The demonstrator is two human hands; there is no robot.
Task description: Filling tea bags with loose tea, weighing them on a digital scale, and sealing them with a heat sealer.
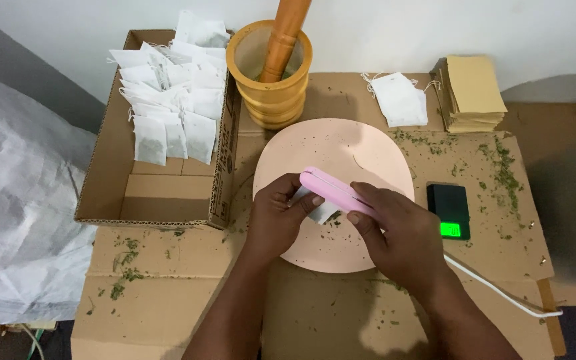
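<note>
Entry, near to far, all positions taken from the pink plate (361, 150).

Your right hand (405, 240) sits over the plate's near right part; its fingers are wrapped around a pink handheld sealer (331, 189), thumb pressed on its side. A white cord (501, 293) trails off to the right of the plate across the cardboard-covered worktop (315, 320).

Your left hand (276, 217) is over the plate's near left part, its fingers pinching a small white tea bag (321, 212) whose edge lies under the sealer's bar. Judgement: the bag looks very light, soft and thin, easy to crumple or tear; hold it by the flat edges beside the seal line, not across the filled middle. The sealer looks rigid and smooth; grip it along its body.

Right of the plate: a small black scale (449, 208) with a green display, and scattered dried herb crumbs (501, 170).

Left of the plate: a cardboard box (108, 187) holding filled tea bags (168, 100).

Beyond the plate: a wooden mortar (271, 93) with a pestle (287, 33), loose empty bags (400, 99), and a stack of tan envelopes (473, 93).
</note>
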